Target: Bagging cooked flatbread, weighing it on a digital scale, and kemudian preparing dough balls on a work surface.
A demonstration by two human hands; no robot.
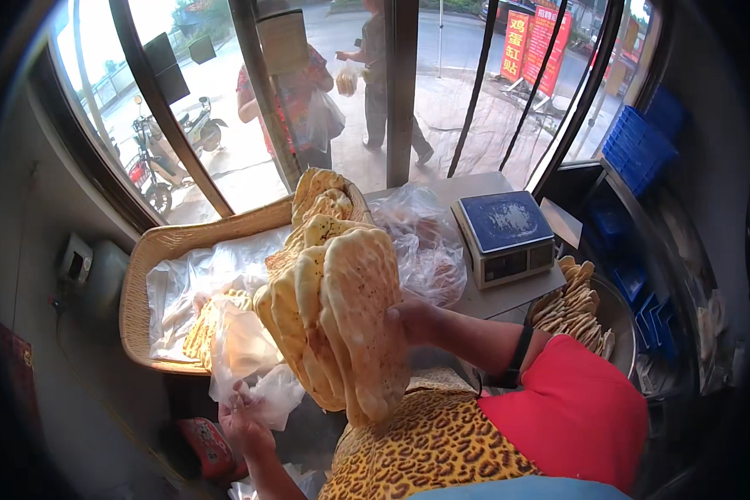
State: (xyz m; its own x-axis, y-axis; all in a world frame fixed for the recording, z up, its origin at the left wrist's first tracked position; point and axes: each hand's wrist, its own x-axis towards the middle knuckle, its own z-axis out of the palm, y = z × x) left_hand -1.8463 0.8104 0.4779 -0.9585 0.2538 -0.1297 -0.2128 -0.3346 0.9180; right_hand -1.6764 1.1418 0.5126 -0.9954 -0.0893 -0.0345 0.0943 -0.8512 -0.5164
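Observation:
My right hand grips the side of a stack of several long flatbreads, held up in front of me, tilted, with browned spots on their faces. Lower left, my left hand pinches a thin clear plastic bag, which hangs partly over the rim of a woven basket. Inside the basket, beside the bag, lie more flatbreads on white plastic sheeting. Other flatbreads lean at the basket's right end, behind the held stack.
A scale stands on the counter beside filled plastic bags. A round metal bowl of flatbreads is at the right, near blue plastic baskets. Two people are outside the window.

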